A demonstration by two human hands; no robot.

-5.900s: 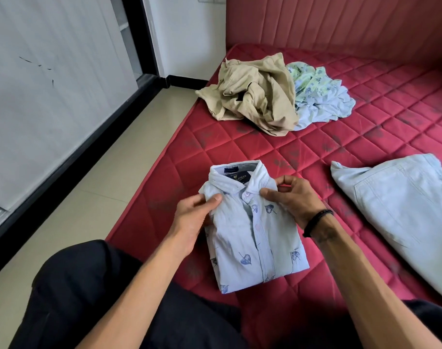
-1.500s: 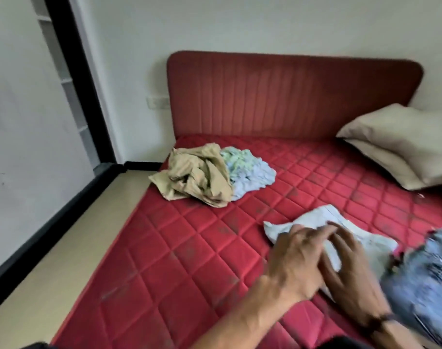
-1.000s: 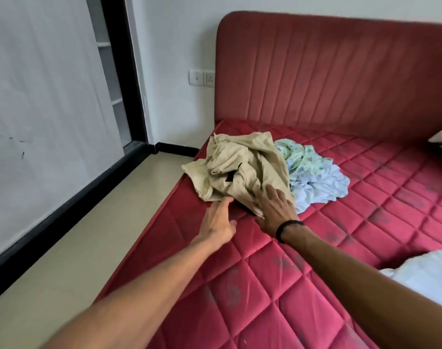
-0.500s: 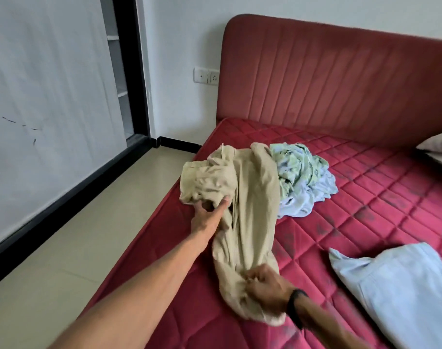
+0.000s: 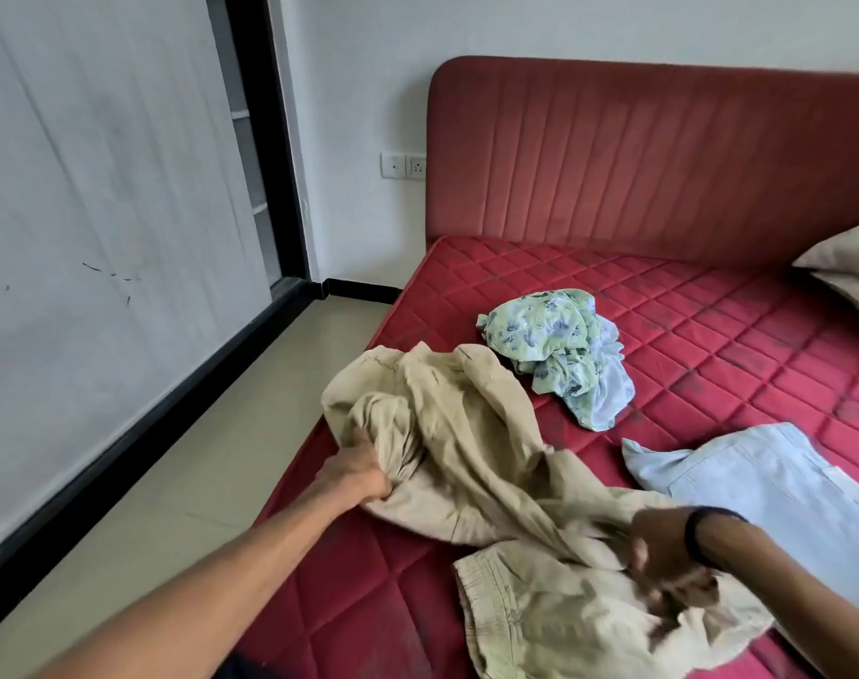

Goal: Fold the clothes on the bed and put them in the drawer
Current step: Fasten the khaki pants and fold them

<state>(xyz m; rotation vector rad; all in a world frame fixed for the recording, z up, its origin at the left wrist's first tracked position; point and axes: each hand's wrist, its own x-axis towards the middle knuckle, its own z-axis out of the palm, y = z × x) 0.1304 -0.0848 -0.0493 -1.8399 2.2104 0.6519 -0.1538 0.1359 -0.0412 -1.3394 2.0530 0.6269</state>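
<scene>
Both hands bunched in the khaki trousers, dragging them along the mattress edge.

The left hand point(image 5: 356, 475) clutches a wad of the khaki trousers point(image 5: 471, 463); the right hand point(image 5: 662, 561), blurred, seems curled on the near end. Stretched over the red bed point(image 5: 711, 325) by its floor-side edge, a loose leg might slide off or twist. No drawer in sight.

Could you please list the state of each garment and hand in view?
beige garment: unfolded, gripped at both ends
green floral garment: crumpled, untouched
pale blue garment: lying flat
left hand: grip on beige garment
right hand: grip on beige garment, blurred
</scene>
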